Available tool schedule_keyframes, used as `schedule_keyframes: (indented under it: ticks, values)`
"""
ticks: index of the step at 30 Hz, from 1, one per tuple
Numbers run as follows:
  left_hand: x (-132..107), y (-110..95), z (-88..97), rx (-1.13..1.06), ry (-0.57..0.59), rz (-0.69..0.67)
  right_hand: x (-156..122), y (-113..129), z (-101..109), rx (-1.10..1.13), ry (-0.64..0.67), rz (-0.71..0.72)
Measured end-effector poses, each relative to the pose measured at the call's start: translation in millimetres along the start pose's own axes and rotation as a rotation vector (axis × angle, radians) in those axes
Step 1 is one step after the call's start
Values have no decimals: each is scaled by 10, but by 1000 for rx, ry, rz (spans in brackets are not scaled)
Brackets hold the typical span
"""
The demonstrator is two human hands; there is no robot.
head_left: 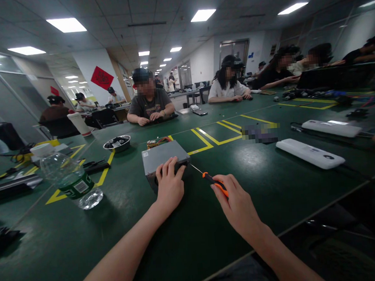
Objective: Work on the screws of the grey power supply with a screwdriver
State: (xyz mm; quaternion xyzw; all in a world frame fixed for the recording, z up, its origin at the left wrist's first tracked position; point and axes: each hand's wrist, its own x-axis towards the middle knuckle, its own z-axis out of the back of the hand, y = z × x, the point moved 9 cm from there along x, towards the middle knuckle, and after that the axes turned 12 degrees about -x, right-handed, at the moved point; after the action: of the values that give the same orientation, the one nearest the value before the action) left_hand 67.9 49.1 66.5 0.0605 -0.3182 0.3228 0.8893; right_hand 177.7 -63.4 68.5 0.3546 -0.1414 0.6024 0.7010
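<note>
A grey metal computer power supply unit sits on the green table in front of me, a bundle of coloured wires at its far side. My left hand grips its near edge, fingers lying on the top and thumb at the right corner. In my right hand is a screwdriver with an orange and black handle, closed round by the fingers. Its thin shaft points up and left, and the tip reaches the right side of the unit. Whether it sits in a screw is too small to tell.
A clear water bottle stands to the left, with a metal bowl of dark small parts behind it. White power banks or similar long devices lie right. Yellow tape marks the table. Two people sit across.
</note>
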Motion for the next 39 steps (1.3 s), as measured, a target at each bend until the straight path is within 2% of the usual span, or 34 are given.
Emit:
schedule_keyframes:
  ticks: [6,11,16,29,39]
  values:
    - [-7,-20,-1,0,-1,-1,12,-31,-19,62,53,-22]
    - [-18,-32,-17,6,-4,-3,6,-26,40,110,-12,-42]
    - [-34,-68,-24,20,1,-34,-4,-143,-20,163,25,-117]
    - [-51,-125,-48,102,17,-47,-2,-199,-76,196,80,-188]
    - [-57,-124,-72,124,19,-56,-22,-236,-27,176,50,-221]
